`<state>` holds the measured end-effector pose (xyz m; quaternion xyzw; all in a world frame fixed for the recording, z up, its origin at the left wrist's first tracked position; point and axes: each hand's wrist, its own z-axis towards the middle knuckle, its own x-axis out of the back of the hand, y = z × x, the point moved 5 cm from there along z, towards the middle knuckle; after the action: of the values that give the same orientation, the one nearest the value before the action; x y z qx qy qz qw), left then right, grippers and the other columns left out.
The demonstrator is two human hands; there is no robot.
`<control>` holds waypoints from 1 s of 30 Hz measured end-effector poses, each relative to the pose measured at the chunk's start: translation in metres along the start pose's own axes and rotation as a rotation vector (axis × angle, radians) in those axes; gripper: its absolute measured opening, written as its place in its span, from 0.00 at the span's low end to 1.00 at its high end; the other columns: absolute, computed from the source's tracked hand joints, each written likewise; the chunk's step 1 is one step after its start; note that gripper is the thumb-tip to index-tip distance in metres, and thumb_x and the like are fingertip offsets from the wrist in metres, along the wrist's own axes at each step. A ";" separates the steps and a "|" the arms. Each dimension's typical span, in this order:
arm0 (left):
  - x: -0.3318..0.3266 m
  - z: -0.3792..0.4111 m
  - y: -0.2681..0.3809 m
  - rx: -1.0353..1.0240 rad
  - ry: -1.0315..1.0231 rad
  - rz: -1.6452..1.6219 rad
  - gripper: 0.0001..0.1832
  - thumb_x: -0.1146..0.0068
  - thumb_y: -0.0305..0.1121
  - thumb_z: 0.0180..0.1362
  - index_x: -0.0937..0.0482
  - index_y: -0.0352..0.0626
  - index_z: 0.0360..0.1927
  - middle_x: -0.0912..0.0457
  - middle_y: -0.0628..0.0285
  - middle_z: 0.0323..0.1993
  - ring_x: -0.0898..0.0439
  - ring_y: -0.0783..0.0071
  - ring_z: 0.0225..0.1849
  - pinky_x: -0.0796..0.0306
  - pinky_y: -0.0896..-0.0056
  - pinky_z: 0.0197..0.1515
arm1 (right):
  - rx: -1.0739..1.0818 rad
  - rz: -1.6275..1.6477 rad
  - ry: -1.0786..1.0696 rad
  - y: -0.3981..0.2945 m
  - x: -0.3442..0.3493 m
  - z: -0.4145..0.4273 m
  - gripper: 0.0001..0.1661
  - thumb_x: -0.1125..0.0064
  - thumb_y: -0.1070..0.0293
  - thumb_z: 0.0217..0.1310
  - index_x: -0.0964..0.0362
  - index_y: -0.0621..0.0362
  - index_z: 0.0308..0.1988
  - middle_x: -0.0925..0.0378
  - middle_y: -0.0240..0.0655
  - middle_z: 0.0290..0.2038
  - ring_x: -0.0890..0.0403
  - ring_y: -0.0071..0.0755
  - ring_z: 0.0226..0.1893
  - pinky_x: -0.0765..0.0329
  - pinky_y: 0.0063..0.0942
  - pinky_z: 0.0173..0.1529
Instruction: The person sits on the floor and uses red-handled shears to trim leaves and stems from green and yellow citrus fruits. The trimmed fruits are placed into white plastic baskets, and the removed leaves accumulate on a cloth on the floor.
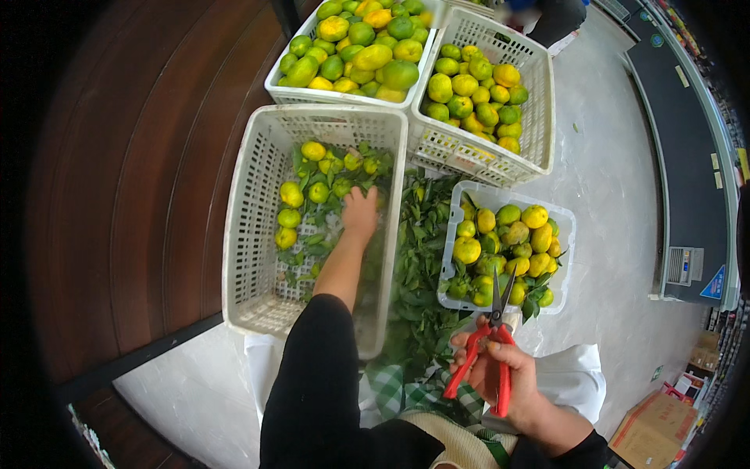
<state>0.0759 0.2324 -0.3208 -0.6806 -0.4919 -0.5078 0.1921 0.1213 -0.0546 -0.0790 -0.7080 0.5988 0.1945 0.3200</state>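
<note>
My left hand (360, 212) reaches down into a white perforated plastic crate (234, 258), its fingers among leaves beside a green citrus fruit (341, 187); whether it grips anything cannot be told. Several yellow-green citrus fruits and loose leaves lie in that crate. My right hand (515, 369) holds scissors with red handles (504, 375), their blades parted and pointing away from me. Just past the blades stands a clear plastic bin (566, 281) of citrus fruits, some with leaves on.
A heap of cut leaves (428, 252) lies between crate and bin. Two more white crates (340, 101) (539, 129) of citrus stand beyond. Brown wooden boards (146, 176) are at left. A person's dark-clothed leg (559, 20) shows at the top; cardboard boxes (656, 425) stand lower right.
</note>
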 end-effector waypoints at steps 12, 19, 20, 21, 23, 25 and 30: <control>-0.004 -0.005 0.000 -0.035 -0.021 0.079 0.35 0.35 0.36 0.38 0.38 0.41 0.51 0.36 0.45 0.53 0.46 0.45 0.61 0.38 0.45 0.53 | -0.042 -0.018 -0.056 0.003 0.004 -0.006 0.21 0.51 0.72 0.54 0.46 0.57 0.49 0.31 0.48 0.46 0.26 0.42 0.39 0.30 0.39 0.46; 0.063 -0.041 -0.025 0.200 -0.231 -1.067 0.43 0.39 0.40 0.46 0.50 0.43 0.62 0.36 0.51 0.55 0.31 0.59 0.51 0.31 0.52 0.45 | -0.045 -0.059 -0.221 0.004 -0.015 -0.026 0.23 0.48 0.72 0.52 0.44 0.57 0.48 0.30 0.48 0.43 0.25 0.41 0.36 0.28 0.38 0.42; 0.077 -0.044 -0.026 0.036 -0.303 -1.442 0.36 0.42 0.37 0.49 0.46 0.42 0.60 0.35 0.53 0.53 0.31 0.58 0.52 0.29 0.51 0.45 | -0.050 -0.087 -0.254 0.003 -0.019 -0.026 0.22 0.48 0.72 0.52 0.44 0.57 0.48 0.30 0.48 0.43 0.25 0.41 0.35 0.28 0.38 0.42; 0.107 -0.061 -0.018 0.015 -0.271 -1.627 0.30 0.44 0.35 0.52 0.43 0.41 0.57 0.34 0.52 0.52 0.33 0.56 0.54 0.32 0.47 0.50 | -0.051 -0.107 -0.281 0.004 -0.021 -0.026 0.22 0.48 0.72 0.52 0.44 0.57 0.48 0.30 0.47 0.43 0.25 0.40 0.35 0.27 0.38 0.42; 0.155 -0.090 0.010 -0.272 -0.385 -1.858 0.32 0.48 0.46 0.54 0.42 0.40 0.57 0.36 0.51 0.55 0.34 0.53 0.55 0.39 0.48 0.58 | -0.033 -0.124 -0.345 0.009 -0.022 -0.022 0.21 0.48 0.71 0.52 0.43 0.58 0.47 0.28 0.46 0.41 0.24 0.40 0.35 0.27 0.37 0.43; 0.195 -0.126 0.038 -0.383 -0.436 -2.003 0.35 0.51 0.53 0.53 0.43 0.41 0.58 0.37 0.47 0.55 0.35 0.50 0.56 0.36 0.51 0.55 | -0.011 -0.157 -0.334 0.007 -0.021 -0.022 0.15 0.50 0.68 0.53 0.41 0.54 0.43 0.27 0.44 0.39 0.25 0.40 0.36 0.28 0.39 0.43; 0.234 -0.229 0.097 -0.467 -0.614 -2.153 0.36 0.58 0.60 0.53 0.41 0.45 0.57 0.34 0.51 0.52 0.32 0.51 0.46 0.31 0.60 0.44 | 0.094 -0.052 -0.430 -0.010 -0.020 -0.022 0.07 0.51 0.62 0.57 0.36 0.48 0.37 0.27 0.40 0.38 0.27 0.36 0.36 0.31 0.39 0.44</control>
<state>0.0448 0.1260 0.0022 -0.0205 -0.7395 -0.3001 -0.6023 0.1245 -0.0544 -0.0479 -0.6496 0.5067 0.3048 0.4779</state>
